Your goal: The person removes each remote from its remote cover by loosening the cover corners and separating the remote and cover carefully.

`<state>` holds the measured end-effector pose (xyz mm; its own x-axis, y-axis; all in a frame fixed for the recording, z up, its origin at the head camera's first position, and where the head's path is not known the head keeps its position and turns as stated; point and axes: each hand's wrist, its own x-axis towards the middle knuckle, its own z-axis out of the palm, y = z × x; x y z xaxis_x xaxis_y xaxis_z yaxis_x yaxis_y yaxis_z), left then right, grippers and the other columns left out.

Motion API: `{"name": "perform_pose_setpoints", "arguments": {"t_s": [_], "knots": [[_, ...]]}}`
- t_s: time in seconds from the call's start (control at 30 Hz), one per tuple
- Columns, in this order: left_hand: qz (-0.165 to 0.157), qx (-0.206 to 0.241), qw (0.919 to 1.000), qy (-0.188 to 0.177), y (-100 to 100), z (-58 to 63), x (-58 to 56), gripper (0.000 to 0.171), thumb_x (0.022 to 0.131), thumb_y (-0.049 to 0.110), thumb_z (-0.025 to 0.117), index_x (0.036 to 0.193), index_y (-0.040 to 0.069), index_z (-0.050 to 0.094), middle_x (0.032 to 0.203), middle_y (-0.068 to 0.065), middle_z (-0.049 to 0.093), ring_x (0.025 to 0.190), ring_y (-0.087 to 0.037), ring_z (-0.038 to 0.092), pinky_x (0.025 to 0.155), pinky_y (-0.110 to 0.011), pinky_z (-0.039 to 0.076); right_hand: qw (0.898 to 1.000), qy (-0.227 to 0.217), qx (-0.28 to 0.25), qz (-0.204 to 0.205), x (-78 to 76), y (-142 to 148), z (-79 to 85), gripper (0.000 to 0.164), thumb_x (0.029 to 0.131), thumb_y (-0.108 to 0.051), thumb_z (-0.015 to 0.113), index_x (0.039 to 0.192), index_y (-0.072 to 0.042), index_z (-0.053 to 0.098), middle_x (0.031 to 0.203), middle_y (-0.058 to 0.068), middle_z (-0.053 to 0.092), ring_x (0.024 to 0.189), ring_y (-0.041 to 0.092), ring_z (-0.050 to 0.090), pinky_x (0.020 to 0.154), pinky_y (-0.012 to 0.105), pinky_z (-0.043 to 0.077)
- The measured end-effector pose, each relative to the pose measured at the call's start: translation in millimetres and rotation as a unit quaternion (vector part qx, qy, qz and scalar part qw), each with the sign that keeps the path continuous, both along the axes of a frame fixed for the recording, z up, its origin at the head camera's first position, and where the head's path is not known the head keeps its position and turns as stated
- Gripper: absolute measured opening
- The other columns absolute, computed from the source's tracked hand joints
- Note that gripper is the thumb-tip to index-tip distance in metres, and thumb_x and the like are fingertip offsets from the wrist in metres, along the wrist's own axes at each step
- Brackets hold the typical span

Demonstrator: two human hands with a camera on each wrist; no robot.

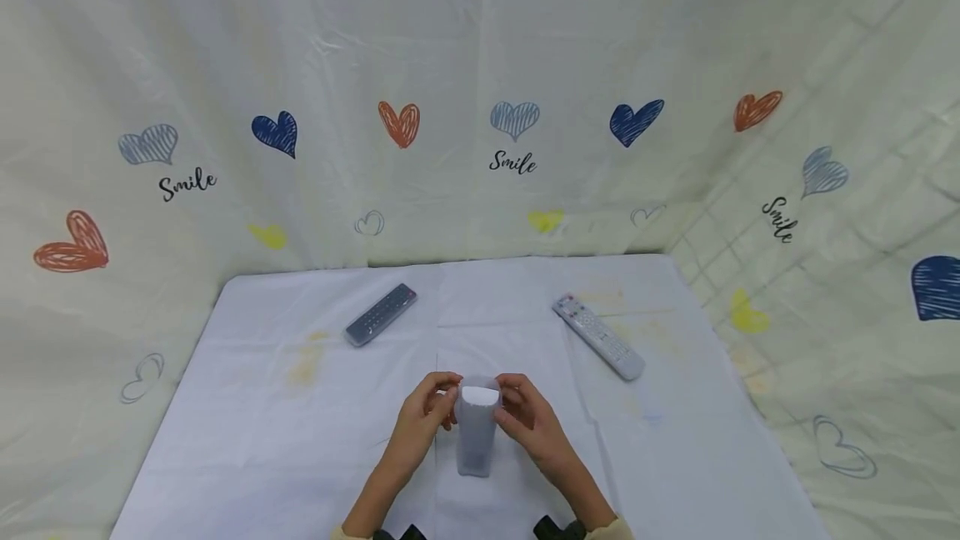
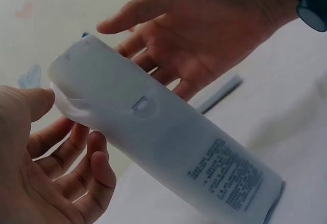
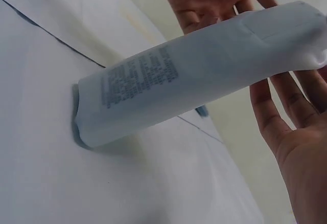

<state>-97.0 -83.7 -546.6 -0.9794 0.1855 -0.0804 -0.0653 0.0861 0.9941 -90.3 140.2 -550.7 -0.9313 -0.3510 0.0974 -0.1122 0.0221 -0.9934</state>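
Note:
A white remote control (image 1: pixel 479 397) stands on end on the table inside a translucent plastic sleeve (image 1: pixel 476 440), with the sleeve's loose rim around its upper end. Its back with printed text (image 3: pixel 138 75) faces me. At the left side of the rim, my left hand (image 1: pixel 422 415) pinches the sleeve between thumb and curled fingers. My right hand (image 1: pixel 531 419) holds the opposite side near the top, its fingers partly hidden behind the remote in the right wrist view. The lower end of the sleeve (image 2: pixel 273 203) meets the white cloth.
A dark grey remote (image 1: pixel 381 315) lies at the back left of the white-covered table (image 1: pixel 247 440). Toward the back right lies a light grey remote (image 1: pixel 598 336). Behind the table hangs a curtain (image 1: pixel 450 40) printed with hearts.

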Motion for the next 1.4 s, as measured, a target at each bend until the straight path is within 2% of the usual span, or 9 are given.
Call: {"name": "perform_pose_setpoints", "arguments": {"t_s": [0.13, 0.37, 0.53, 0.67, 0.8, 0.93, 1.1, 1.27, 1.4], "knots": [[-0.011, 0.007, 0.9996, -0.027, -1, 0.5, 2.7, 0.031, 0.107, 0.034, 0.060, 0.123, 0.009, 0.066, 0.105, -0.006, 0.067, 0.082, -0.011, 0.062, 0.075, -0.023, 0.054, 0.999, -0.048, -0.025, 0.001, 0.8, 3, -3.0, 0.032, 0.111, -0.018, 0.047, 0.138, -0.001, 0.047, 0.127, -0.001, 0.071, 0.114, 0.008, 0.067, 0.096, 0.028, 0.056], [0.005, -0.003, 0.9999, -0.010, 1, -2.3, 8.1, 0.023, 0.106, 0.032, 0.062, 0.109, 0.011, 0.070, 0.106, -0.004, 0.070, 0.087, -0.009, 0.064, 0.078, -0.023, 0.055, 0.997, -0.071, -0.030, 0.005, 2.3, 1, -9.4, 0.031, 0.109, -0.018, 0.054, 0.128, 0.006, 0.053, 0.113, -0.009, 0.070, 0.103, 0.006, 0.067, 0.091, 0.028, 0.058], [0.029, -0.059, 0.9974, 0.029, 4, -6.8, 11.3, 0.024, 0.104, 0.036, 0.064, 0.106, 0.013, 0.071, 0.101, -0.003, 0.072, 0.084, -0.007, 0.064, 0.074, -0.022, 0.055, 0.998, -0.059, 0.006, -0.005, 3.8, -1, -8.9, 0.028, 0.108, -0.021, 0.058, 0.120, 0.004, 0.059, 0.111, -0.005, 0.065, 0.099, 0.006, 0.063, 0.089, 0.029, 0.057], [0.036, -0.127, 0.9887, 0.072, 5, -16.7, 13.3, 0.015, 0.103, 0.034, 0.067, 0.102, 0.020, 0.071, 0.093, 0.006, 0.072, 0.081, -0.003, 0.063, 0.072, -0.021, 0.055, 0.998, -0.034, 0.052, -0.016, 4.4, -2, -15.1, 0.019, 0.106, -0.018, 0.061, 0.118, -0.002, 0.063, 0.109, 0.001, 0.064, 0.095, 0.006, 0.061, 0.084, 0.025, 0.053], [0.057, -0.214, 0.9674, 0.122, 4, -31.5, 18.9, 0.005, 0.099, 0.019, 0.073, 0.096, 0.023, 0.070, 0.084, 0.013, 0.068, 0.073, 0.001, 0.057, 0.065, -0.019, 0.052, 0.994, -0.015, 0.107, -0.009, 6.6, -3, -26.5, 0.013, 0.105, -0.016, 0.062, 0.116, -0.009, 0.065, 0.110, 0.004, 0.067, 0.095, 0.006, 0.063, 0.082, 0.025, 0.055], [0.070, -0.304, 0.9306, 0.191, 6, -43.6, 24.1, 0.014, 0.094, 0.010, 0.076, 0.092, 0.022, 0.068, 0.080, 0.015, 0.064, 0.068, 0.006, 0.049, 0.059, -0.016, 0.047, 0.989, -0.025, 0.148, -0.009, 10.3, -2, -35.7, 0.012, 0.105, -0.023, 0.063, 0.114, -0.016, 0.067, 0.113, 0.002, 0.071, 0.097, 0.004, 0.065, 0.083, 0.025, 0.056], [0.078, -0.346, 0.9006, 0.252, 9, -51.4, 25.1, 0.017, 0.091, 0.012, 0.080, 0.088, 0.023, 0.067, 0.081, 0.016, 0.063, 0.071, 0.006, 0.050, 0.058, -0.014, 0.045, 0.984, -0.025, 0.174, -0.015, 13.5, 1, -41.7, 0.014, 0.105, -0.028, 0.064, 0.110, -0.016, 0.067, 0.112, 0.001, 0.072, 0.099, 0.004, 0.066, 0.084, 0.024, 0.057], [0.079, -0.382, 0.8789, 0.275, 10, -55.0, 26.2, 0.018, 0.088, 0.012, 0.083, 0.086, 0.022, 0.068, 0.081, 0.015, 0.062, 0.072, 0.005, 0.052, 0.059, -0.013, 0.046, 0.980, -0.012, 0.196, -0.017, 15.3, 3, -45.0, 0.008, 0.104, -0.025, 0.065, 0.103, -0.016, 0.065, 0.109, -0.003, 0.072, 0.094, 0.003, 0.065, 0.080, 0.023, 0.055], [0.068, -0.393, 0.8719, 0.284, 10, -55.5, 28.7, 0.015, 0.089, 0.011, 0.082, 0.087, 0.020, 0.069, 0.082, 0.013, 0.063, 0.073, 0.002, 0.053, 0.060, -0.014, 0.048, 0.978, 0.015, 0.206, -0.023, 16.8, 3, -48.8, 0.002, 0.101, -0.017, 0.066, 0.100, -0.016, 0.064, 0.104, -0.003, 0.071, 0.089, 0.001, 0.062, 0.075, 0.022, 0.054]]}}
